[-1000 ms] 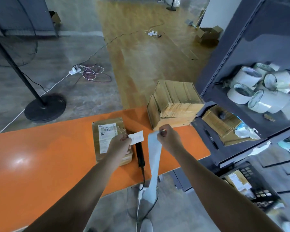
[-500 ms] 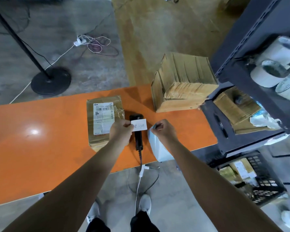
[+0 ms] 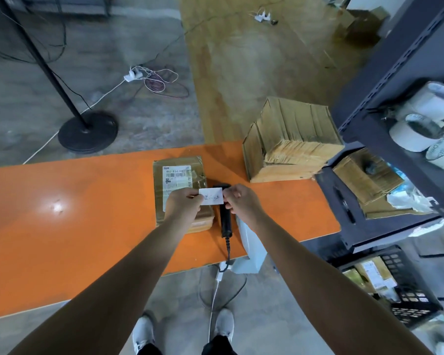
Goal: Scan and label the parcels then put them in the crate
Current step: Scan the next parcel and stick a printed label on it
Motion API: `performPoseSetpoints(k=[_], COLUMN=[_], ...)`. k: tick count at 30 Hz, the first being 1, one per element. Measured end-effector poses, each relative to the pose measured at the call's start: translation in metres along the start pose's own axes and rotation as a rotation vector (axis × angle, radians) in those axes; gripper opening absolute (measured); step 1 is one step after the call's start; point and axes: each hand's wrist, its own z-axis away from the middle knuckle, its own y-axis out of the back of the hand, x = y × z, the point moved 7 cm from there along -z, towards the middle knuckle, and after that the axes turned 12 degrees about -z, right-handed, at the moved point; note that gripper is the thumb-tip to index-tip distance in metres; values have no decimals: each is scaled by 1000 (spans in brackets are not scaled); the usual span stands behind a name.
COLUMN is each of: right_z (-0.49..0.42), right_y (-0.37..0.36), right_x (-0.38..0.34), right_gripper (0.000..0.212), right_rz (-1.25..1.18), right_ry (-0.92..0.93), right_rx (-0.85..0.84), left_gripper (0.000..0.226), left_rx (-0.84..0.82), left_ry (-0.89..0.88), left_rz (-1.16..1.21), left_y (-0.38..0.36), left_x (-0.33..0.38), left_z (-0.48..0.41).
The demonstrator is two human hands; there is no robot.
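A flat brown parcel [image 3: 180, 172] with a printed shipping sticker lies on the orange table [image 3: 75, 226]. Over its near right corner I hold a small white label [image 3: 211, 196] between both hands: my left hand [image 3: 183, 204] pinches its left edge and my right hand [image 3: 240, 201] its right edge. Just under the label lies a black handheld scanner [image 3: 225, 221], its cable hanging off the table's front edge. The pale backing strip [image 3: 249, 248] droops over that edge beneath my right wrist. At the lower right a black crate [image 3: 408, 303] with parcels in it stands on the floor.
A bundle of folded cardboard [image 3: 292, 144] sits at the table's right end. To the right stands a dark metal shelf unit [image 3: 385, 80] with tape rolls [image 3: 418, 129], a marker and more cardboard. A fan stand base [image 3: 87, 130] and loose cables lie on the floor beyond the table.
My right hand let go of the backing strip and came over to the label's right edge. The strip now lies draped over the table's edge. The camera view tilted down.
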Motion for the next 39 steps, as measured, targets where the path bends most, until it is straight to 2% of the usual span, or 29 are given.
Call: performPoseSetpoints(k=[6, 10, 13, 15, 21, 25, 31, 34, 37, 39], right_z=[5, 10, 12, 13, 13, 15, 9, 6, 2, 0], right_y=[-39, -58, -72, -81, -91, -93, -91, -84, -84, -87], right_x=[-14, -24, -30, -30, -30, -31, -26, -23, -26, -29], right_gripper=[14, 13, 16, 17, 18, 15, 12, 25, 35, 44], right_rz=[9, 138, 282, 358, 543, 609, 572, 511, 527, 583], right_ry=[10, 62, 110, 132, 166, 183, 154, 105, 81, 66], right_rx=[-56, -81, -102, -99, -13, 40, 34, 53, 49, 82], left_gripper=[11, 12, 7, 13, 5, 9, 18, 29, 48, 61], left_rx=[18, 24, 31, 62, 116, 168, 168, 133, 59, 21], left_ry=[29, 51, 16, 3, -87, -123, -92, -30, 109, 168], left_rz=[104, 113, -3, -129, -404, -548, -509, -391, -154, -123], left_y=[25, 40, 48, 54, 58, 59, 61, 59, 50, 43], left_x=[-23, -39, -49, -54, -52, -52, -63, -69, -80, -83], left_z=[-4, -6, -12, -15, -21, -19, -22, -28, -35, -37])
